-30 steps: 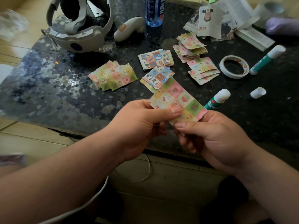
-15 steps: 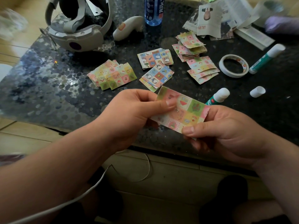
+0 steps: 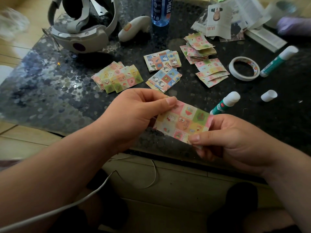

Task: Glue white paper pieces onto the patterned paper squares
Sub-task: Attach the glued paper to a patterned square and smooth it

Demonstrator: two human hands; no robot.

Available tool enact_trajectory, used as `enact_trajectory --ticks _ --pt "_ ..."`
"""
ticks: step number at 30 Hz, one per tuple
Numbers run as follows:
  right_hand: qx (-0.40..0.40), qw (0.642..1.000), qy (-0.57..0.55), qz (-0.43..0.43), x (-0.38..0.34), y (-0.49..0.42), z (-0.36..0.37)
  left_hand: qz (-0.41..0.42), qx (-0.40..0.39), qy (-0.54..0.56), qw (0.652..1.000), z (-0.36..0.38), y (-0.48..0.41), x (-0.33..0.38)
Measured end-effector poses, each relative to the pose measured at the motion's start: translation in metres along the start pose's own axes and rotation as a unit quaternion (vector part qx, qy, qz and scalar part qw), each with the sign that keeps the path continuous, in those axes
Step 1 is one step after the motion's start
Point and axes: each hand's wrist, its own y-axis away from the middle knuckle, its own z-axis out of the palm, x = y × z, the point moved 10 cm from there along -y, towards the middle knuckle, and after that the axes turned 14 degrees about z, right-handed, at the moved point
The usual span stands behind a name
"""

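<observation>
Item: patterned paper piece (image 3: 183, 122), held above tabletop (image 3: 50, 91) edge, pattern side up.
- Left grip (image 3: 134, 113) pinches its upper-left corner; right grip (image 3: 232, 140) pinches the lower-right corner. We judge this keeps it flat for checking.
- No white piece visible to us.
- Glue stick (image 3: 225, 105) lies just beyond, w/ loose cap (image 3: 269, 95) to its right, prob. kept in reach.
- Sorted stacks (image 3: 117, 77) sit farther back.
</observation>
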Motion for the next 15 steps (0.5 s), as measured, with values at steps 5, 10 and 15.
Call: enact_trajectory --ticks 5,10,15 --pt "0.087 0.994 -0.051 -0.043 -0.009 0.000 -0.016 0.009 0.034 -0.040 0.999 -0.010 -0.003 -0.001" --pt "0.150 0.983 -0.045 -0.095 -0.017 0.006 -0.028 0.016 0.041 -0.055 0.998 -0.008 -0.002 0.002" --pt "0.166 0.980 -0.042 -0.097 -0.016 0.007 -0.033 -0.024 0.011 -0.018 1.000 -0.005 -0.002 -0.006"
